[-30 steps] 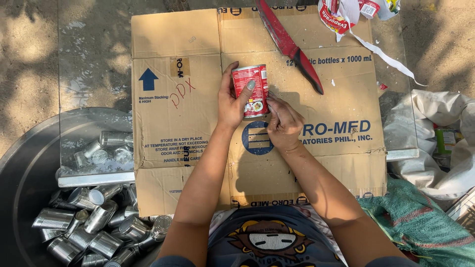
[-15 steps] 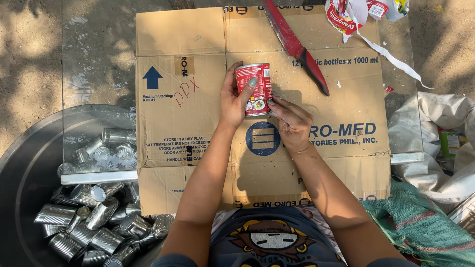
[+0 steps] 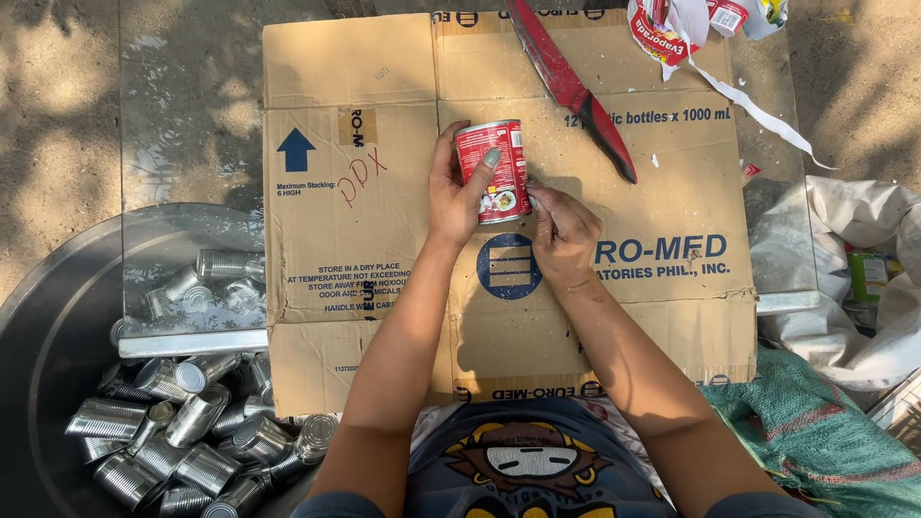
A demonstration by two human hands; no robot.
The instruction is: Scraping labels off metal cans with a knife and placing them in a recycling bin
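Left hand (image 3: 456,197) clasped around red-labelled can (image 3: 492,158), right hand (image 3: 564,235) seemingly pinching its lower edge, over flattened cardboard (image 3: 384,240).

Red-labelled can (image 3: 492,171) on flattened brown carton (image 3: 365,249); torn red-and-white labels (image 3: 691,29) at its top-right corner.

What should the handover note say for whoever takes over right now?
Left hand: holds the red can lying on the cardboard.
Right hand: pinched at the can's lower right edge, on the label; what it grips is too small to tell.
Knife: lies free on the cardboard, above and right of the can.
Torn labels: piled at the top right.
Bare cans: heaped in the basin at the left.
Done: many cans stripped.
Left: this can still wears its label.
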